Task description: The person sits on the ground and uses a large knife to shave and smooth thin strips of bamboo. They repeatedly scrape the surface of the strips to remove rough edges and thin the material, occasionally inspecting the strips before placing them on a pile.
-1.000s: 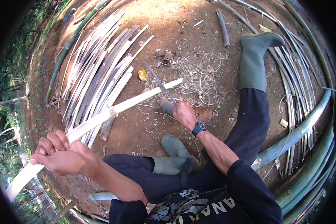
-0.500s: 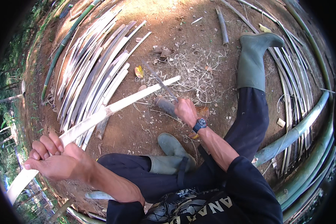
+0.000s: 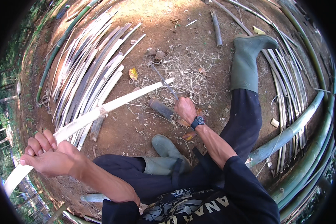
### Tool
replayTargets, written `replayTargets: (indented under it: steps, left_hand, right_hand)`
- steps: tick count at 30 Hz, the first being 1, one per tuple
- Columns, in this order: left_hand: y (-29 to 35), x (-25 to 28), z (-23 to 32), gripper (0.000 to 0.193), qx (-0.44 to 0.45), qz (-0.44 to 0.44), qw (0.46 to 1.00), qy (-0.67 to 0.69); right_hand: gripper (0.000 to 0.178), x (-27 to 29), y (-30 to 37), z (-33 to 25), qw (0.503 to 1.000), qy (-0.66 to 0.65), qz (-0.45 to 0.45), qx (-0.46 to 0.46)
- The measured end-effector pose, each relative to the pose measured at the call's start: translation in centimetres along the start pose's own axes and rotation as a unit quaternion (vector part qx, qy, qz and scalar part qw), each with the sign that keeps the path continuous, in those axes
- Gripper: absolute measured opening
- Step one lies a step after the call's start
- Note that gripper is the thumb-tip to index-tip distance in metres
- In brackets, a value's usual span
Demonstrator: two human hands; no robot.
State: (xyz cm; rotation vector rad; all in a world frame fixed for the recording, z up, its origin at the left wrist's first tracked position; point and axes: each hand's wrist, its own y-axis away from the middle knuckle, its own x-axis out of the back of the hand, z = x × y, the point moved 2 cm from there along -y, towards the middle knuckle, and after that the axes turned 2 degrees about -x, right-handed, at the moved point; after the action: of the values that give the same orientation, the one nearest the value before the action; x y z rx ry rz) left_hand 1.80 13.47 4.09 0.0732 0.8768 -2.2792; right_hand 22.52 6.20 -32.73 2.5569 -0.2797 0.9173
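Observation:
A long pale split bamboo strip (image 3: 119, 102) slants up from the lower left toward the middle. My left hand (image 3: 48, 153) is wrapped round its lower part. In my right hand (image 3: 186, 110), closed on its handle, is a knife (image 3: 164, 80) with a narrow dark blade. The blade crosses the strip close to its far end and appears to touch it. My fingers hide the knife's handle. Just left of my right hand a short bamboo piece (image 3: 160, 107) lies on the ground. Thin curled shavings (image 3: 192, 72) are spread beyond the blade.
A pile of split bamboo strips (image 3: 87, 74) lies at left, another bundle (image 3: 289, 89) at right. Thick green bamboo poles (image 3: 287, 143) run along the right side. My green boots (image 3: 246, 63) rest on the soil. A short bamboo length (image 3: 216, 28) lies at the far side.
The knife has slid a little toward the strip's far end. The whole view has shifted slightly; both hands keep their hold.

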Motion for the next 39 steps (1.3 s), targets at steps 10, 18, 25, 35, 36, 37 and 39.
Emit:
replayTargets:
  steps: [10, 18, 25, 35, 36, 37, 39]
  left_hand:
    - [-0.3, 0.1, -0.5, 0.039, -0.006, 0.0, 1.0, -0.007]
    - [-0.9, 0.4, -0.9, 0.044, 0.002, -0.03, 0.999, 0.045]
    - [-0.8, 0.3, -0.8, 0.043, -0.004, -0.03, 1.0, 0.004]
    - [-0.7, 0.3, -0.2, 0.063, 0.081, -0.17, 0.955, 0.227]
    - [-0.9, 0.3, -0.4, 0.061, 0.09, -0.179, 0.945, 0.26]
    - [-1.2, 0.7, -0.8, 0.06, 0.098, -0.185, 0.935, 0.287]
    - [-1.6, 1.2, -1.8, 0.053, 0.088, -0.205, 0.926, 0.306]
  right_hand:
    - [0.023, 0.3, 0.0, -0.2, 0.999, 0.023, -0.022, -0.031]
    - [0.025, 1.3, -2.3, 3.7, 0.995, 0.068, -0.031, -0.069]
    - [0.026, 0.7, -0.6, 3.2, 0.996, 0.08, -0.026, -0.043]
    - [0.038, 3.8, 0.2, 2.4, 0.976, -0.127, -0.095, -0.151]
    - [0.042, 3.0, 0.4, 3.5, 0.99, -0.091, -0.061, -0.088]
    - [0.041, 3.2, 1.4, 2.4, 0.993, -0.072, -0.055, -0.073]
    - [0.042, 4.5, 4.0, -2.0, 0.998, -0.036, -0.039, -0.045]
